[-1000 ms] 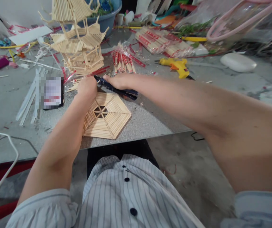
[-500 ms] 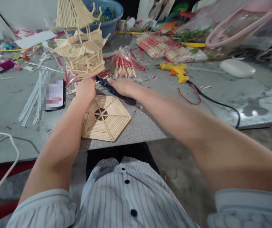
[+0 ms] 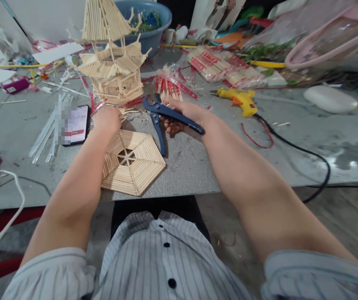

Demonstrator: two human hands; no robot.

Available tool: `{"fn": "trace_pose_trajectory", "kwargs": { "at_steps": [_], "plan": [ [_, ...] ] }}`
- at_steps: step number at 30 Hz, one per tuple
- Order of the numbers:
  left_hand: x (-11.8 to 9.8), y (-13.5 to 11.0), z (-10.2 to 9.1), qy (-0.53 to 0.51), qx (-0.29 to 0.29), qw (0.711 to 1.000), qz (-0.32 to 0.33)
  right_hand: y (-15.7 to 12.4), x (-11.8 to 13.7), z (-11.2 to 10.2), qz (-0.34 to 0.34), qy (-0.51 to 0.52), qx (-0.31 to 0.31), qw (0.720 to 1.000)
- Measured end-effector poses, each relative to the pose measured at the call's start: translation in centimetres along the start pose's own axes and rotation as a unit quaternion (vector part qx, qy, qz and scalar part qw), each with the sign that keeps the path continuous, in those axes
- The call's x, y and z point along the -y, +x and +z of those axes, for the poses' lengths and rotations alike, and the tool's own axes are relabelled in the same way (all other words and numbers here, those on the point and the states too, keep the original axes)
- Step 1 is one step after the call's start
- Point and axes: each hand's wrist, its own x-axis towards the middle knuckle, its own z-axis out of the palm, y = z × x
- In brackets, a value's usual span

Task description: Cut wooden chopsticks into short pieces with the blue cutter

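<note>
Right hand (image 3: 187, 109) and left hand (image 3: 108, 120) were well apart over the counter (image 3: 191, 177), the right clamped on the upper handle of a dark-blue pipe cutter (image 3: 168, 111), the left curled beside some loose sticks (image 3: 129, 111); whether it pinched one could not be told, its fingertips being out of sight. Nearest, a hexagonal stick panel (image 3: 147, 164) lay flat by the counter's front edge, its left side partly covered by the left forearm (image 3: 75, 183). It looked light and stiff along its rows but probably fragile at the joints, so two opposite outer edges would have made the safest hold, away from the thin crossed struts in the central opening. Just beyond, the cutter's handles were splayed, the lower one reaching down to the panel's right side; whether they touched was unclear. The tool seemed rigid and fairly heavy, best taken by both handles, clear of the jaws, whose cutting edge was too small to make out. Left of the left hand lay a phone (image 3: 80, 121), partly pixelated. Farther back, a stick-built pavilion (image 3: 121, 64) looked weakest at its slim posts and upturned eaves, its peak cut off above. Glare on wrapping blurred the packaged chopsticks (image 3: 210, 62) behind.
</note>
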Motion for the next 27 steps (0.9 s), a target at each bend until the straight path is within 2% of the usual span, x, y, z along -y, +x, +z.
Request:
{"fn": "trace_pose_trajectory", "kwargs": {
  "at_steps": [2, 4, 6, 9, 13, 17, 20, 23, 27],
  "plan": [
    [-0.1, 0.0, -0.1, 0.037, 0.0, 0.999, -0.012, -0.3, 0.0, 0.1, 0.034, 0.098, 0.08, 0.991],
    [-0.1, 0.1, 0.0, 0.04, 0.003, 0.999, -0.008, -0.4, 0.0, 0.2, 0.054, 0.169, 0.13, 0.976],
    [0.1, 0.2, 0.2, 0.032, -0.004, 0.999, -0.003, -0.4, 0.0, 0.0, 0.061, 0.199, 0.149, 0.967],
    [0.2, 0.3, 0.4, 0.027, -0.014, 1.0, 0.004, -0.4, 0.0, -1.1, 0.06, 0.205, 0.144, 0.966],
    [0.2, 0.2, 0.5, 0.026, -0.004, 1.0, 0.0, -0.9, 0.0, -3.5, 0.016, 0.231, 0.094, 0.968],
    [0.2, 0.1, 0.6, 0.033, -0.006, 0.999, 0.002, -1.5, -0.6, -5.0, -0.046, 0.34, 0.025, 0.939],
    [0.3, 0.0, 0.7, 0.033, -0.013, 0.999, 0.034, -1.2, -1.1, -5.1, -0.079, 0.376, -0.014, 0.923],
    [0.4, 0.0, 0.8, 0.023, -0.02, 0.999, 0.029, -0.1, -1.6, -4.4, -0.087, 0.365, -0.06, 0.925],
    [0.1, -0.1, 0.6, 0.02, -0.026, 0.999, 0.019, 1.8, -2.3, -4.1, -0.109, 0.311, -0.202, 0.922]
  ]
}}
